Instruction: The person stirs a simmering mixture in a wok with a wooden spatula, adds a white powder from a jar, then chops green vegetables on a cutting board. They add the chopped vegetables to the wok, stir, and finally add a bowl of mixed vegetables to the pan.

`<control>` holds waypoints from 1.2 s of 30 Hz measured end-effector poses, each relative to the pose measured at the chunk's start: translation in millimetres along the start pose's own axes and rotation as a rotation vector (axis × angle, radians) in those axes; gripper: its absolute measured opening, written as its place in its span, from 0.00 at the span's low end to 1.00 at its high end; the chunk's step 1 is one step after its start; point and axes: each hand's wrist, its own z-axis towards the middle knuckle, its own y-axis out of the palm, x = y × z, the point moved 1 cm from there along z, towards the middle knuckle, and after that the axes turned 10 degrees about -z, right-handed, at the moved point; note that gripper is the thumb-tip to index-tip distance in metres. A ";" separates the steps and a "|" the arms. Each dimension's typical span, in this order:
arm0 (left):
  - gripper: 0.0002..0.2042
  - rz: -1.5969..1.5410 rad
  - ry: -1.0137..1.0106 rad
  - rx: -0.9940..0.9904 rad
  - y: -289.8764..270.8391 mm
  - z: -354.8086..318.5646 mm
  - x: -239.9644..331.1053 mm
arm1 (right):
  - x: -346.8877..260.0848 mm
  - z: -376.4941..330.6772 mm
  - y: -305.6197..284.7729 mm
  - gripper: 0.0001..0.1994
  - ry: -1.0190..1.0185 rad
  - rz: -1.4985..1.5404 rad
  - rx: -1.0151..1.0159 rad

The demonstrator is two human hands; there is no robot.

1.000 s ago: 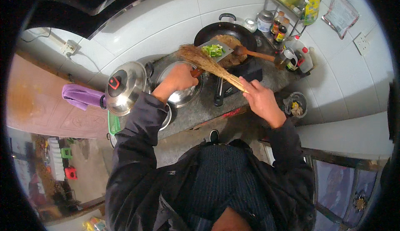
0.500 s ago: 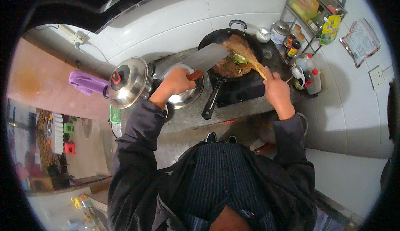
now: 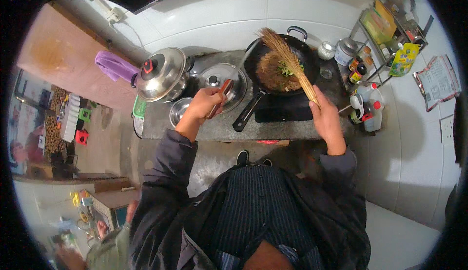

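My left hand (image 3: 207, 103) is closed round the brown wooden handle of a cleaver (image 3: 224, 93), held over the counter's front; its blade hardly shows from this angle. My right hand (image 3: 325, 119) grips the bound end of a straw brush (image 3: 291, 58). The brush's splayed bristles reach over the black wok (image 3: 313, 65), above the food. Inside lie brown, saucy food (image 3: 269, 71) and chopped green pieces (image 3: 286, 69). The wok's long handle (image 3: 248, 111) points toward me, and a black cooktop (image 3: 283, 114) shows in front of it.
Left of the wok are a glass lid (image 3: 236, 75), a metal bowl (image 3: 179, 111) and a lidded steel pot (image 3: 165, 77). Jars (image 3: 345, 50), sauce bottles (image 3: 358, 72) and plastic jugs (image 3: 373, 116) crowd the right, below a rack (image 3: 385, 31). Another person's sleeve (image 3: 112, 250) shows at lower left.
The cleaver has come back from over the wok, its broad blade turned out of sight. The brush has swung upright, bristles lifted away from the blade. Another person has appeared at lower left.
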 end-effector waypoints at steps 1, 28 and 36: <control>0.11 -0.265 -0.045 -0.017 0.7 -5.9 -3.2 | -5.1 -3.3 6.3 0.23 -0.007 0.076 0.015; 0.17 -0.931 0.224 -0.229 -62.2 -113.6 -59.2 | -205.9 -61.3 92.7 0.28 -0.208 0.357 -0.148; 0.09 -1.276 0.251 -0.344 -91.1 -107.3 -53.3 | -212.7 -83.6 139.3 0.29 -0.119 0.425 -0.272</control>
